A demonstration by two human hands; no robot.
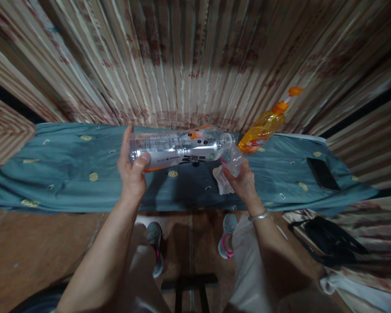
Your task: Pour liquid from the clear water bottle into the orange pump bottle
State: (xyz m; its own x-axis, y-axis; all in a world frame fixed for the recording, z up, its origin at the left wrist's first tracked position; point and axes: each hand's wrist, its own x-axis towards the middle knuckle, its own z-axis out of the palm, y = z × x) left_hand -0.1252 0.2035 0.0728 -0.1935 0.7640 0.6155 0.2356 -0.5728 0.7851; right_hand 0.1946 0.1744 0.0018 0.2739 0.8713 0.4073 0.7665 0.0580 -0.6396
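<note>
My left hand (133,167) grips the base end of a large clear plastic bottle (169,150) with a white and orange label. The bottle lies nearly level above the table, its neck pointing right. My right hand (243,178) is closed on a small clear plastic container (232,157), held against the bottle's mouth. Whether its rim goes around the neck or only touches it, I cannot tell. A crumpled white cloth or tissue (223,181) lies on the table just under my right hand, partly hidden by it.
A pump bottle of orange liquid (262,130) stands behind my right hand. Farther right lies a black phone (322,174). A green patterned cloth (68,174) covers the table, with a pleated curtain (189,56) behind. A dark bag (329,239) sits at the lower right.
</note>
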